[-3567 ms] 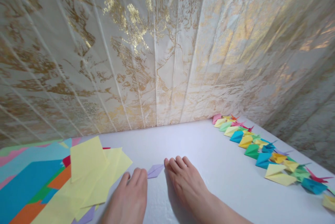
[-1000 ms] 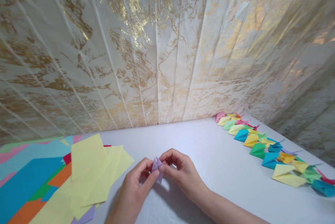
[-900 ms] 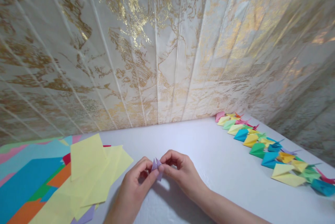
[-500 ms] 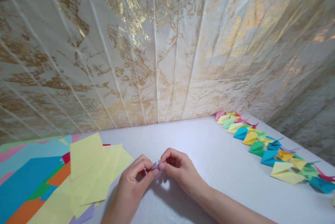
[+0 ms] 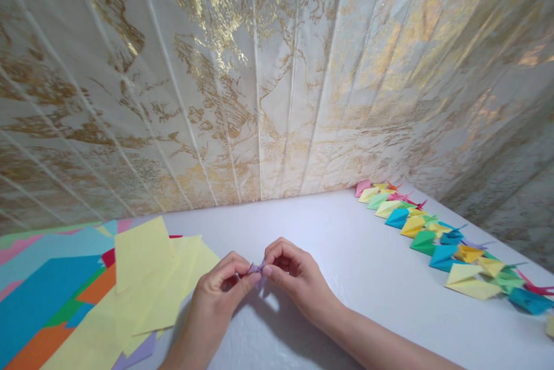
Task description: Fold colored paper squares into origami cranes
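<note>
Purple paper (image 5: 257, 269) tips flatter than before between my left hand (image 5: 216, 289) and right hand (image 5: 300, 280), both pinching its sides gently, since it seems light and easily creased.

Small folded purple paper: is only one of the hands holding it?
No, the left hand and the right hand both pinch the small folded purple paper between thumb and fingers.

We counted one left hand (image 5: 212, 299), one right hand (image 5: 306, 282), one held purple paper (image 5: 257, 268), one counter (image 5: 322, 231), at least three yellow sheets (image 5: 149, 275) and over a dozen folded figures (image 5: 443, 258), too overlapped to tally exactly.
</note>
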Tool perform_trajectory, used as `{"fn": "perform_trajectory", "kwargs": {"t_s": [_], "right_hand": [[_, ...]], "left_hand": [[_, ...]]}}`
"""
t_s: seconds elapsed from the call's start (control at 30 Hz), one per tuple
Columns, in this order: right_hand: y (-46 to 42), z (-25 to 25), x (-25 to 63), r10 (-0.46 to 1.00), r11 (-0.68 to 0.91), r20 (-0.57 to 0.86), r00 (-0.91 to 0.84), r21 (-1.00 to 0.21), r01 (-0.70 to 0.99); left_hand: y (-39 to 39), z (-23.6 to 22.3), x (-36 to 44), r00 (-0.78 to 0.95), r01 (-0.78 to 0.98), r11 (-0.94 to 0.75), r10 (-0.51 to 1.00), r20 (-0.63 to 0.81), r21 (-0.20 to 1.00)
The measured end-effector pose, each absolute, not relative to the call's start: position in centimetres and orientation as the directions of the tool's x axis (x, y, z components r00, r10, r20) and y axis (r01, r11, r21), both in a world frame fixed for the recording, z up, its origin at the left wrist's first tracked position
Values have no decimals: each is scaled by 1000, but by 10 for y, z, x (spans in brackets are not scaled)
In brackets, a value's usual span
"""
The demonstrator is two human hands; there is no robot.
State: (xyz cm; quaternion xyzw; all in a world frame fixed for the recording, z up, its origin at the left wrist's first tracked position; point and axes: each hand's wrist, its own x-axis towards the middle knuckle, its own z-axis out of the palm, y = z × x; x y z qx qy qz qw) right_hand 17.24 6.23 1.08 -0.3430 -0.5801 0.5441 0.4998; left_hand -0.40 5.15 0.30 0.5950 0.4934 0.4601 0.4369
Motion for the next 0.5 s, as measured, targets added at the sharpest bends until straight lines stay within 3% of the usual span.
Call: {"fn": "perform_trajectory", "kwargs": {"t_s": [0.3, 0.5], "right_hand": [[61, 11, 169, 950, 99, 154, -270, -973, -207], [58, 13, 165, 951, 44, 89, -295, -987, -156]], "left_hand": [[49, 8, -1, 92, 158, -91, 993, 77, 983], [45, 12, 1, 113, 202, -127, 988, 106, 971]]}}
